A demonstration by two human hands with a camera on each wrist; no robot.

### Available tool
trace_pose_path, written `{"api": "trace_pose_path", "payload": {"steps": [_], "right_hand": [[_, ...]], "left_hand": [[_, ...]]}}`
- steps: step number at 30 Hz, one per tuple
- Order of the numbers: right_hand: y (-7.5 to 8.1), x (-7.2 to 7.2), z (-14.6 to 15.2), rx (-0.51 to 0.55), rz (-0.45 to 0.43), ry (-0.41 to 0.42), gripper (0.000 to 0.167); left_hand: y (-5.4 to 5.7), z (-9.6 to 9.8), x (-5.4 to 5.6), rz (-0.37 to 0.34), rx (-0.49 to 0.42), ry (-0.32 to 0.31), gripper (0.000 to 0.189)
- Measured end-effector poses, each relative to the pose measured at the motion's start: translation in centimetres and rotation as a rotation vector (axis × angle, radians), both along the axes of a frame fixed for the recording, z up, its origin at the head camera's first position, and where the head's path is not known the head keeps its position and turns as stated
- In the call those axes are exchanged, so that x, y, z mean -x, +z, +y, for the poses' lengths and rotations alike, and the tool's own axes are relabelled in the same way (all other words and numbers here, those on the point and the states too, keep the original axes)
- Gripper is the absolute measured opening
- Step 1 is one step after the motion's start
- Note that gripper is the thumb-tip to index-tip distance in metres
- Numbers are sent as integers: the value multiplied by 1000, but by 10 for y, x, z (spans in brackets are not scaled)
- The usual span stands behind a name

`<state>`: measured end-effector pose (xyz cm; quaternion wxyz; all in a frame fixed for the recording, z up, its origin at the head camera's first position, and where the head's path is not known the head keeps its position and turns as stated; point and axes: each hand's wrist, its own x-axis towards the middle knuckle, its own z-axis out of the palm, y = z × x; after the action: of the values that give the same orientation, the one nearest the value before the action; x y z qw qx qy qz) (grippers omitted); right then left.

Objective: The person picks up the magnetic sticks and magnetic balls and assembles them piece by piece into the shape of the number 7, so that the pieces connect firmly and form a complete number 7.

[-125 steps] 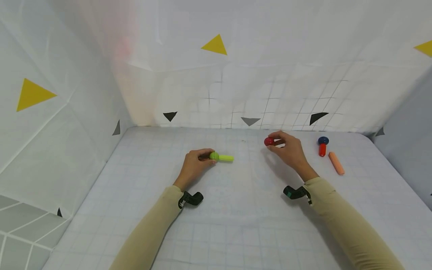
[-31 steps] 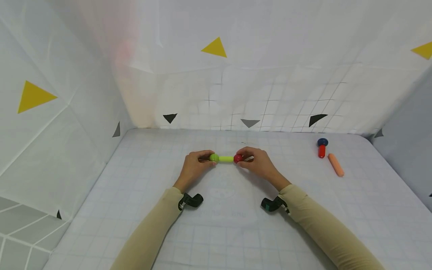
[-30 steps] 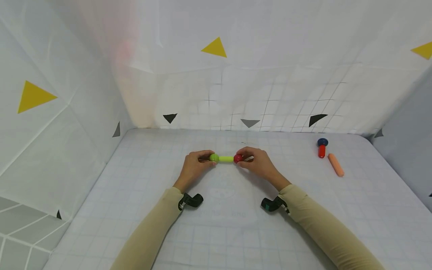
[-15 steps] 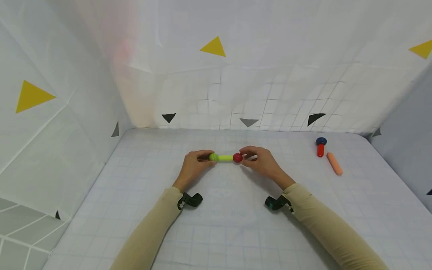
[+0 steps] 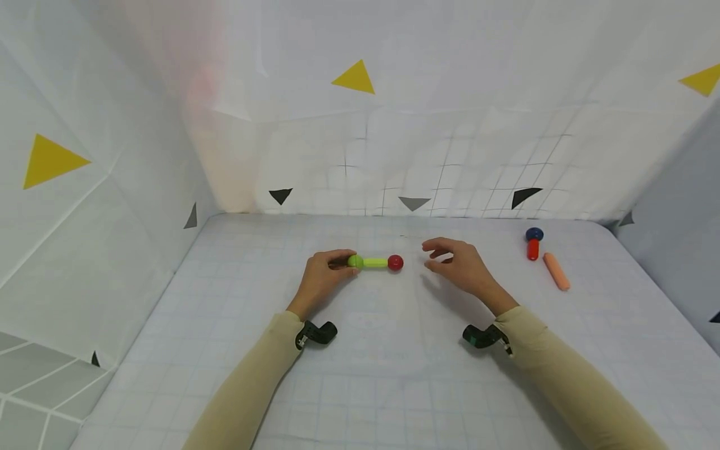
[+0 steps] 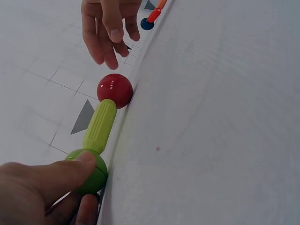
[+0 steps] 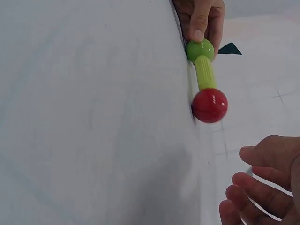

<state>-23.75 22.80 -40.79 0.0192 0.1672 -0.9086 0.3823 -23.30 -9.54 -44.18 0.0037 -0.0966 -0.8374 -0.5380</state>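
My left hand (image 5: 323, 278) pinches a green ball (image 5: 355, 262) between thumb and fingers at the middle of the table. From that ball a ribbed yellow-green rod (image 6: 100, 125) runs to the right, with a glossy red ball (image 5: 395, 262) joined on its far end. The right hand (image 5: 462, 269) hovers a short way right of the red ball, fingers loosely bent and apart, holding nothing. In the right wrist view its fingertips (image 7: 247, 152) stand clear of the red ball.
Toward the back right of the white table (image 5: 360, 387) lie a dark blue ball (image 5: 534, 234) with a red rod (image 5: 532, 250) at it, and a separate orange rod (image 5: 556, 271). White sheeting (image 5: 450, 81) rises behind the table's back edge.
The right hand brought the red ball from the right to the rod's end, let go of it and drew back to the right. The left hand has kept its grip on the green ball.
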Motion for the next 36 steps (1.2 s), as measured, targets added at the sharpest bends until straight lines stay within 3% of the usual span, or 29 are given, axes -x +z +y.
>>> {"api": "trace_pose_path", "payload": {"steps": [23, 27, 36], "right_hand": [[10, -3, 109, -207, 105, -260, 34], [9, -1, 127, -261, 92, -306, 34], [6, -11, 162, -264, 4, -403, 35]], "left_hand": [[0, -1, 0, -10, -8, 7, 38], [0, -1, 0, -16, -14, 7, 37], [-1, -1, 0, -26, -17, 7, 37]]}}
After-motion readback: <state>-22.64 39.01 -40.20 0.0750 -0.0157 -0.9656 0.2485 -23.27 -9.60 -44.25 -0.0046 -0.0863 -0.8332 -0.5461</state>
